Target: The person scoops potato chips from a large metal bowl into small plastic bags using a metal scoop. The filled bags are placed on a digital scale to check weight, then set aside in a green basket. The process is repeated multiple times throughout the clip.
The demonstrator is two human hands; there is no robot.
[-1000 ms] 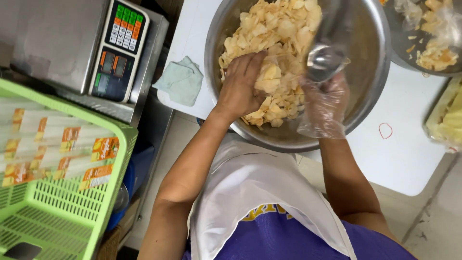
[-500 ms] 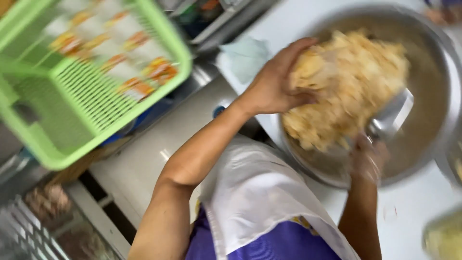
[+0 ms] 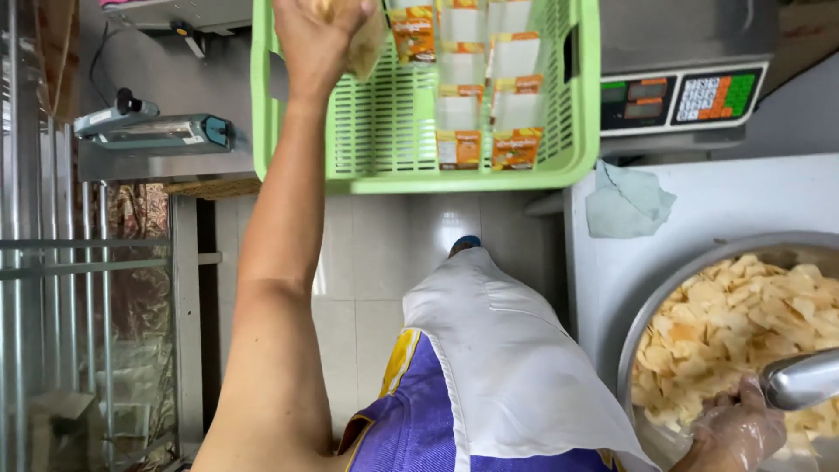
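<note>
Chips (image 3: 354,39) half-hidden in left hand (image 3: 319,31)

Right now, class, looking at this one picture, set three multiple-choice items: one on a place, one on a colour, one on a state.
1. Where is the left hand?
A. over the basket
B. in the bowl
C. on the cloth

2. What colour is the basket?
A. red
B. green
C. blue

3. How is the right hand covered?
A. bare
B. cloth mitt
C. clear plastic glove

Answers: 1 A, it reaches into the basket holding a packet. 2 B, its mesh walls are light green. 3 C, thin see-through plastic wraps it as it holds the metal scoop in the bowl of chips.
</note>
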